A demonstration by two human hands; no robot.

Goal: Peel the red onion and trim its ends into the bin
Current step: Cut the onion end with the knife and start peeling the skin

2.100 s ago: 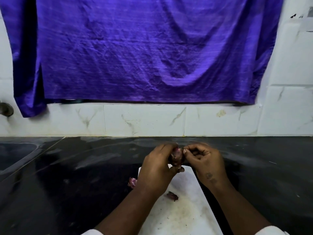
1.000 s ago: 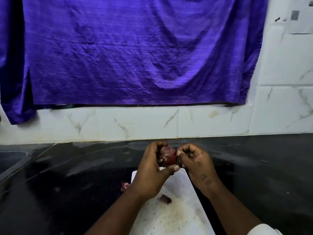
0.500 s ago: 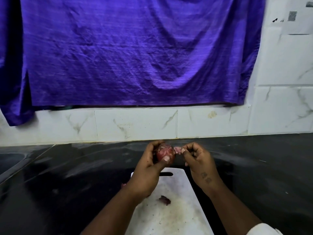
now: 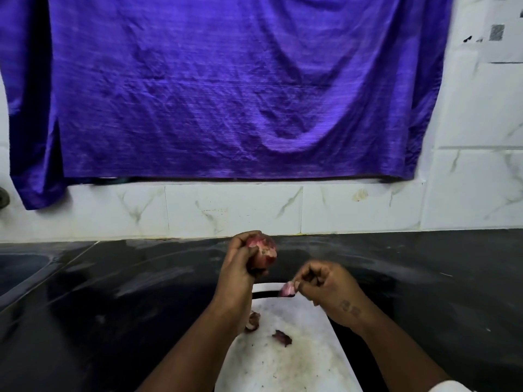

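Gripping the red onion with its fingers curled round it, the left hand holds it up at the centre of the frame, over the black counter. Lower and to the right, the right hand pinches a piece of pink peel between thumb and fingertips, above the top end of the white cutting board. 2 peel scraps lie on the board lower down. A purple cloth fills the upper frame.

Partly peeled red onion, held upright above board
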